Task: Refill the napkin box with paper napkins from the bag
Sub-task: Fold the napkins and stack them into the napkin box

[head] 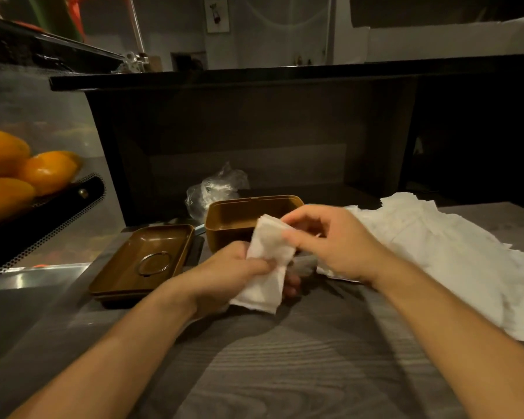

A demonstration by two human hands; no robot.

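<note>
A folded white napkin (pixel 266 264) is held in front of the brown napkin box (pixel 233 216), which stands open with nothing visible inside. My left hand (pixel 233 273) grips the napkin's lower half from the left. My right hand (pixel 327 240) pinches its upper edge from the right. The box's brown lid (pixel 142 261) lies upside down to the left of the box, with a round ring in its middle. A loose heap of white napkins (pixel 454 258) is spread over the table at the right. A crumpled clear plastic bag (pixel 215 186) sits behind the box.
The grey wood-grain table (pixel 285 373) runs toward me. Orange fruits (pixel 28 170) lie in a black perforated basket (pixel 49 216) at the left. A dark raised counter (pixel 254 77) walls off the back.
</note>
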